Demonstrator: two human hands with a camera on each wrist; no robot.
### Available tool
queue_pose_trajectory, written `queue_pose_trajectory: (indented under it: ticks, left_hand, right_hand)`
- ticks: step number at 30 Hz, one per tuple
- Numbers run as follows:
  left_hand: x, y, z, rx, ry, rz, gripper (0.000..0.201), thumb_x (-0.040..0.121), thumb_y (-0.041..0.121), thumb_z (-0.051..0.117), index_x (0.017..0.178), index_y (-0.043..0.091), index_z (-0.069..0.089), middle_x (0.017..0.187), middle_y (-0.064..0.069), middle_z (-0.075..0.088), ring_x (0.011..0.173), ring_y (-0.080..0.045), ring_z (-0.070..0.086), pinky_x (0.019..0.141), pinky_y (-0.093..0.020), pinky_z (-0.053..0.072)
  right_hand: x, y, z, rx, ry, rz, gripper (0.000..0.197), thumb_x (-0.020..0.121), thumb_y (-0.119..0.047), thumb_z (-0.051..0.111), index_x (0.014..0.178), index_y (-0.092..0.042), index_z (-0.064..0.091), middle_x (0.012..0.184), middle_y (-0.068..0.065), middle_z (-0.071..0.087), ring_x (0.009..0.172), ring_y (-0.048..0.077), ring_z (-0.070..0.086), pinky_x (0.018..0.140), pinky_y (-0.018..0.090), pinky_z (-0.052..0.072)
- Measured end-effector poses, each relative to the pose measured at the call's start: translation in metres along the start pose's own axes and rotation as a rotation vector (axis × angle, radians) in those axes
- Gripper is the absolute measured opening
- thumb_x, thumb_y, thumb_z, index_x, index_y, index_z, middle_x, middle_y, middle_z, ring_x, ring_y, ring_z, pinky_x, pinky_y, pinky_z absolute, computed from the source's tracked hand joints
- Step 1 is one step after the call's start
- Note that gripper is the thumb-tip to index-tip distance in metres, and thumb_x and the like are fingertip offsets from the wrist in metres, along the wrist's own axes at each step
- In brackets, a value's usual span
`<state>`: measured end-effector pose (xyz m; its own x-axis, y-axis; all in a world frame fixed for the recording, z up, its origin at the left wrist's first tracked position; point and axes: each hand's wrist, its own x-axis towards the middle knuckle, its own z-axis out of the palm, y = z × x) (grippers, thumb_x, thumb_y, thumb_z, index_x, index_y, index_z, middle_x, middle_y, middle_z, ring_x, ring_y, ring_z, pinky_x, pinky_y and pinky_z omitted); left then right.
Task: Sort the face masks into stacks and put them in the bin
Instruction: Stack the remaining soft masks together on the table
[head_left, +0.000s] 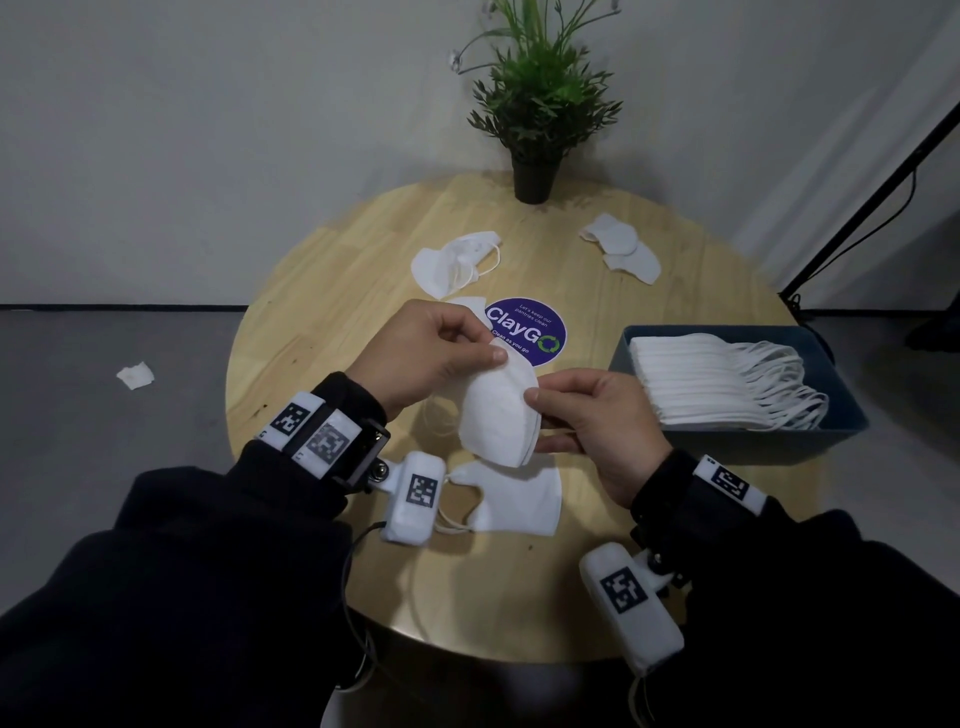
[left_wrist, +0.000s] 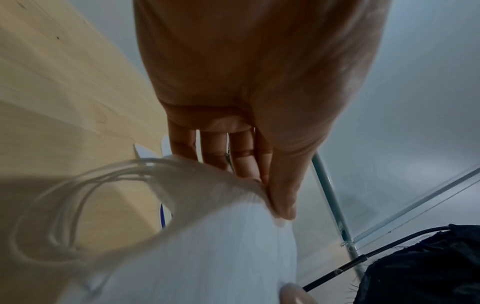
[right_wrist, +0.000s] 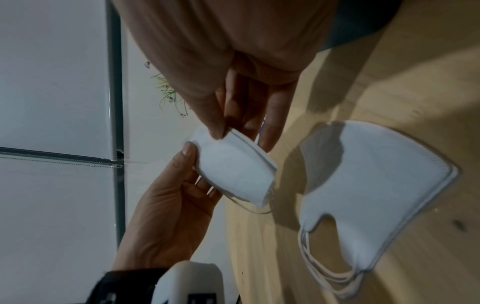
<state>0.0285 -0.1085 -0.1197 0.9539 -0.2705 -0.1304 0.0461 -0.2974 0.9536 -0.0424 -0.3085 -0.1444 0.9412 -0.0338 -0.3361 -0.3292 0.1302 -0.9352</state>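
Note:
Both hands hold a small stack of folded white masks (head_left: 498, 415) above the middle of the round wooden table (head_left: 322, 291). My left hand (head_left: 441, 348) pinches its top edge between thumb and fingers. My right hand (head_left: 582, 421) pinches its right edge with the thumb on top. The right wrist view shows the held masks (right_wrist: 233, 166) between both thumbs. In the left wrist view the held masks (left_wrist: 207, 246) fill the lower half, ear loops (left_wrist: 64, 205) hanging left. A flat mask stack (head_left: 519, 499) lies on the table under the hands. The blue bin (head_left: 841, 421) at right holds a row of masks (head_left: 717, 384).
Loose masks lie at the back left (head_left: 457, 262) and back right (head_left: 621, 247) of the table. A potted plant (head_left: 535, 104) stands at the far edge. A purple round sticker (head_left: 527, 330) marks the centre. A scrap of white (head_left: 135, 374) lies on the floor at left.

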Motion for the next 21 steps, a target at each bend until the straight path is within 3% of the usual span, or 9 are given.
queue_pose_trajectory:
  ticks: [5,11,16,19,21]
  left_hand:
    - [0.0006,0.0000,-0.0007,-0.019,-0.016,-0.021,0.023,0.082,0.012,0.087,0.093,-0.003,0.073,0.062,0.006,0.063,0.062,-0.010,0.058,0.062,-0.022,0.048]
    - [-0.0010,0.0017,-0.0002,-0.023,-0.031,-0.028,0.024,0.083,0.010,0.085,0.095,-0.006,0.072,0.060,0.007,0.061,0.057,-0.007,0.056,0.057,-0.017,0.046]
    - [-0.0009,0.0009,0.0004,-0.008,-0.022,-0.040,0.024,0.083,0.012,0.086,0.094,-0.004,0.072,0.063,0.005,0.062,0.064,-0.011,0.058,0.064,-0.023,0.048]
    - [-0.0021,0.0021,-0.0008,0.006,-0.041,-0.044,0.024,0.085,0.012,0.084,0.097,-0.004,0.071,0.062,0.008,0.062,0.062,-0.008,0.058,0.062,-0.020,0.048]
    - [-0.0035,0.0040,-0.0066,0.052,-0.108,-0.055,0.021,0.085,0.014,0.084,0.098,0.002,0.072,0.064,0.009,0.062,0.064,-0.008,0.057,0.065,-0.023,0.048]
  right_hand:
    - [0.0003,0.0006,0.0010,0.012,-0.005,0.027,0.011,0.095,-0.003,0.072,0.101,0.005,0.075,0.091,0.019,0.077,0.076,0.025,0.075,0.059,0.035,0.064]
    - [-0.0025,-0.0014,0.0018,0.005,-0.020,0.055,0.011,0.098,-0.007,0.068,0.098,0.002,0.075,0.090,0.021,0.077,0.076,0.028,0.075,0.061,0.040,0.065]
    - [-0.0031,-0.0006,0.0017,-0.007,-0.056,0.065,0.016,0.094,-0.008,0.074,0.102,0.006,0.075,0.101,0.028,0.076,0.080,0.028,0.075,0.059,0.038,0.065]
    - [-0.0022,0.0000,0.0008,-0.008,-0.050,0.062,0.014,0.094,-0.003,0.072,0.102,0.008,0.073,0.096,0.030,0.074,0.077,0.028,0.073,0.059,0.038,0.065]
    - [-0.0030,-0.0006,0.0000,-0.011,-0.050,0.064,0.009,0.095,-0.002,0.071,0.098,0.006,0.074,0.093,0.026,0.074,0.075,0.027,0.073,0.057,0.037,0.065]
